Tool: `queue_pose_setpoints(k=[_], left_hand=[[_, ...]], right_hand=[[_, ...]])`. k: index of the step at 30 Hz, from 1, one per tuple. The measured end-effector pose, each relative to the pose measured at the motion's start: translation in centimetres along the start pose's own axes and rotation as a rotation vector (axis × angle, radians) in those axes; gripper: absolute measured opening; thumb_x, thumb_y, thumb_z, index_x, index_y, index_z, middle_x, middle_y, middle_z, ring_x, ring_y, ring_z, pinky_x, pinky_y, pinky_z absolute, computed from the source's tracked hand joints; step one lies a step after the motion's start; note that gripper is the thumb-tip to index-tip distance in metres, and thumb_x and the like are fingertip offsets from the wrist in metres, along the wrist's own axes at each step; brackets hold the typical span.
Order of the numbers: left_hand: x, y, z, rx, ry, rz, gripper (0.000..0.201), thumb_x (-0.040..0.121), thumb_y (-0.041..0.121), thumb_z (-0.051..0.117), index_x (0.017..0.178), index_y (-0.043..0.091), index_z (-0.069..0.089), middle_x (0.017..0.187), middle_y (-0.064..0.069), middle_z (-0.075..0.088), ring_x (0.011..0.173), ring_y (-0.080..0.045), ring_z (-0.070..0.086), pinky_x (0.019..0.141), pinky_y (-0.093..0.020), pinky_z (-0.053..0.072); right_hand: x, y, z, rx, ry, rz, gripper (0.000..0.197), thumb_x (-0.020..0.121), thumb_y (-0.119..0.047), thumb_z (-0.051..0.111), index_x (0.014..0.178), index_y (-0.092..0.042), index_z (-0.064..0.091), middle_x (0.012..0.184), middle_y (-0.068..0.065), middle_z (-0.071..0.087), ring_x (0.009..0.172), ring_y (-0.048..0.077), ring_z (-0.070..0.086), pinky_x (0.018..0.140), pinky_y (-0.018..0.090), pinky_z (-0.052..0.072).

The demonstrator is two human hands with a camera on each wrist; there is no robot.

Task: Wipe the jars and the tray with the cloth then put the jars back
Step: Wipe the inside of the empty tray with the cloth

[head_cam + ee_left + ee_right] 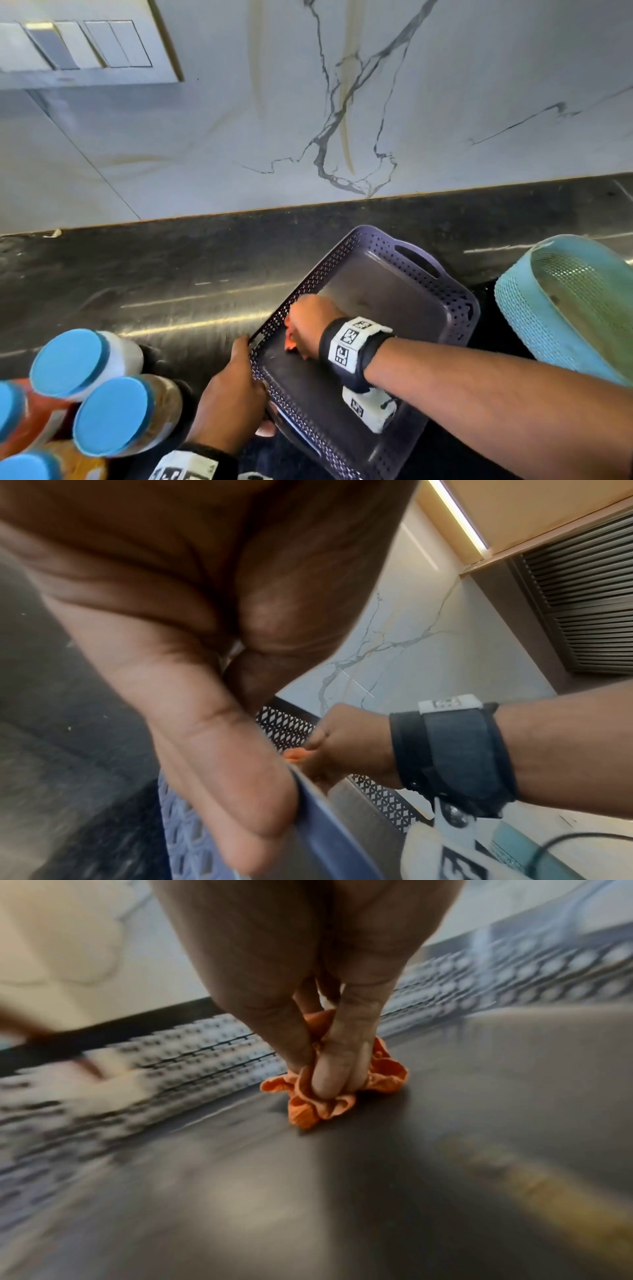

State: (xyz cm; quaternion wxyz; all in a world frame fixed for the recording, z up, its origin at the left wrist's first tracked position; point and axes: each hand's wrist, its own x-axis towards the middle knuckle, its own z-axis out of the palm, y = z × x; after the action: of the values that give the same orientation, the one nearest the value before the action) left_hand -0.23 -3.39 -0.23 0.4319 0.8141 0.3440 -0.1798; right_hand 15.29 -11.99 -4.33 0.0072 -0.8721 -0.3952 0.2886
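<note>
Right forearm [496, 387]: nearest the head camera, reaching in from the right across the tray, a black band with white marker blocks on the wrist.
Tray [455, 298]: dark purple, perforated walls, slot handle at its far end; sits on the dark counter [137, 274] and holds no jars.
Right hand [310, 329]: inside the tray by its left wall, fingers [329, 1066] curled round the cloth and pressing it onto the tray floor.
Cloth [308, 1107]: orange, bunched, touching the tray floor just beside the left wall; mostly hidden under the hand from the head view.
Left hand [229, 394]: clamped on the tray's near-left corner, fingers along the outside of the wall, thumb at the rim.
Jars [113, 414]: blue-lidded, grouped on the counter to the left of the tray, apart from it; at least four lids show, some cut by the picture edge.
Basket [534, 322]: light blue mesh, right of the tray, tilted on its side.
Wall [342, 102]: white veined marble behind the tray.
</note>
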Motion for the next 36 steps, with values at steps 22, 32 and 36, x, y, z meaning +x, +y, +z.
queue_pose_setpoints(k=[22, 32, 36], left_hand=[[1.1, -2.0, 1.0, -0.221, -0.034, -0.044, 0.046, 0.096, 0.004, 0.052, 0.125, 0.037, 0.038, 0.083, -0.016, 0.076, 0.058, -0.031, 0.075, 0.069, -0.049, 0.064], [0.6, -2.7, 1.4, -0.144, 0.041, 0.024, 0.03, 0.102, 0.018, 0.05, 0.127, 0.031, 0.04, 0.084, -0.004, 0.071, 0.055, -0.007, 0.072, 0.055, -0.02, 0.058], [0.2, -2.5, 1.8, -0.205, -0.005, 0.015, 0.033, 0.102, 0.014, 0.048, 0.126, 0.034, 0.039, 0.084, -0.009, 0.074, 0.057, -0.019, 0.074, 0.062, -0.036, 0.064]], right_hand=[[-0.2, 4.8, -1.4, -0.089, -0.063, 0.092, 0.013, 0.087, -0.012, 0.07, 0.099, -0.007, 0.075, 0.101, 0.013, 0.076, 0.098, 0.031, 0.072, 0.081, 0.033, 0.058], [-0.3, 2.0, 0.1, -0.101, -0.019, -0.092, 0.014, 0.095, -0.016, 0.06, 0.095, -0.01, 0.073, 0.09, 0.004, 0.075, 0.087, 0.021, 0.074, 0.072, 0.021, 0.051], [1.2, 9.5, -3.5, -0.004, 0.153, 0.285, 0.016, 0.097, -0.021, 0.061, 0.094, -0.009, 0.072, 0.073, -0.004, 0.071, 0.061, 0.007, 0.068, 0.056, 0.015, 0.053]])
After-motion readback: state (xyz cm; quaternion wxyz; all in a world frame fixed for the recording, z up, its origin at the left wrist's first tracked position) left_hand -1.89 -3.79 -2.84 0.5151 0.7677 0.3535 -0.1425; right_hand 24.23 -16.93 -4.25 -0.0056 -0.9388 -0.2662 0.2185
